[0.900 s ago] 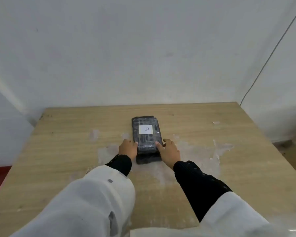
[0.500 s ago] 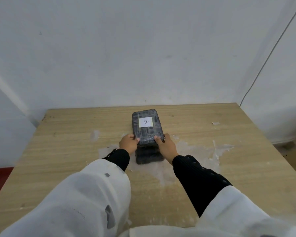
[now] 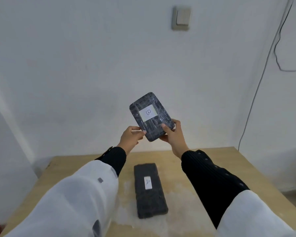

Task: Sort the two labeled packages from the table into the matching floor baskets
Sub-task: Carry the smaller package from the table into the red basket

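A dark wrapped package with a white label marked B [image 3: 151, 115] is held up in the air in front of the wall, tilted. My left hand [image 3: 131, 138] grips its lower left corner and my right hand [image 3: 172, 135] grips its lower right edge. A second dark package with a white label marked A [image 3: 149, 189] lies flat on the wooden table [image 3: 191, 171], below and between my forearms. No floor baskets are in view.
A white wall stands close behind the table, with a light switch [image 3: 181, 17] high up and a thin cable [image 3: 261, 74] running down at the right. White smears mark the table top around the lying package. Floor shows past the table's right edge.
Both hands have lifted the B package off the stack and raised it high above the table. The A package beneath is now uncovered. The camera view has tilted upward.
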